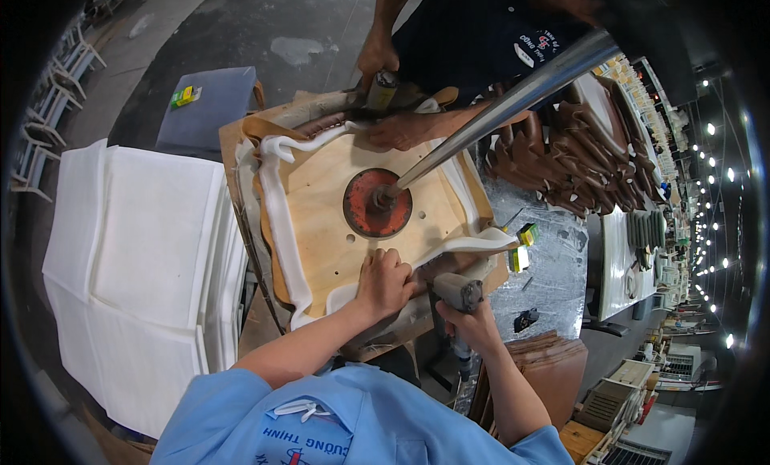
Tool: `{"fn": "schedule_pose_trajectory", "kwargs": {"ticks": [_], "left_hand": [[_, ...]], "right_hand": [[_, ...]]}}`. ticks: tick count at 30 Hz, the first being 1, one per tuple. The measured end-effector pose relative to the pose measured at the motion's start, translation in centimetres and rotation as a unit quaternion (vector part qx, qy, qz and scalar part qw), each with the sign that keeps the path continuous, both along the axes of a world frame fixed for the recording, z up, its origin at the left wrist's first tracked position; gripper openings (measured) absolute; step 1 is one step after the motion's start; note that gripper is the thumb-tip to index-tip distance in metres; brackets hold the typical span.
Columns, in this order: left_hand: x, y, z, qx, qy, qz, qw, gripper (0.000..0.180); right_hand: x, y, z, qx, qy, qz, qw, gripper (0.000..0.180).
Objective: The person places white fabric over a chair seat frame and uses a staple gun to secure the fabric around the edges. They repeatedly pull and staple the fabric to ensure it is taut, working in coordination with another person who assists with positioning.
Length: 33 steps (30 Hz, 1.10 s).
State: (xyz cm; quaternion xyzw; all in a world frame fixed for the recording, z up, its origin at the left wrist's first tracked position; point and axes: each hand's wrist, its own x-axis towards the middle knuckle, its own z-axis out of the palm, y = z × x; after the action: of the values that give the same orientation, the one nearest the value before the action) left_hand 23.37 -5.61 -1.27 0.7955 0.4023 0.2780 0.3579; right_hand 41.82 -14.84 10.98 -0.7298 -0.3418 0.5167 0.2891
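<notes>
A plywood seat board [321,224] lies face down on a work stand, edged with white foam [277,216] and brown leather [269,128]. A red round pad [365,216] under a shiny steel shaft [497,108] clamps its middle. My left hand [383,282] presses the folded leather and foam at the near edge of the board. My right hand [473,325] grips a grey staple gun [459,293] just right of it, its nose against the near edge. Across the board, another person's hands [401,128] work the far edge with a second gun [382,88].
A tall stack of white foam sheets [136,264] stands to the left. A grey stool [204,104] sits behind it. Brown leather covers [569,160] pile up at right on a foil-covered bench [553,256]. Yellow staple boxes [521,247] lie by the board's right corner.
</notes>
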Motion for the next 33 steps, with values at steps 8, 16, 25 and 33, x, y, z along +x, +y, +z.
{"fn": "schedule_pose_trajectory", "kwargs": {"ticks": [8, 16, 25, 33], "left_hand": [[0.6, 0.0, -0.4, -0.045, -0.015, 0.039, 0.998, 0.013], [0.6, -0.1, -0.3, -0.037, -0.016, 0.041, 0.998, 0.011], [-1.2, 1.1, -0.4, -0.031, 0.031, -0.006, 0.999, 0.014], [-1.0, 0.6, -1.2, -0.048, -0.008, 0.045, 0.998, 0.014]], "right_hand": [[-0.2, 2.3, -0.3, -0.046, -0.015, 0.039, 0.998, 0.035], [-0.8, 4.0, -1.0, -0.080, -0.041, 0.046, 0.995, 0.038], [-1.5, 4.5, -0.8, -0.069, -0.100, 0.066, 0.990, 0.035], [-1.8, 2.6, -0.1, -0.077, -0.058, 0.045, 0.994, 0.028]]}}
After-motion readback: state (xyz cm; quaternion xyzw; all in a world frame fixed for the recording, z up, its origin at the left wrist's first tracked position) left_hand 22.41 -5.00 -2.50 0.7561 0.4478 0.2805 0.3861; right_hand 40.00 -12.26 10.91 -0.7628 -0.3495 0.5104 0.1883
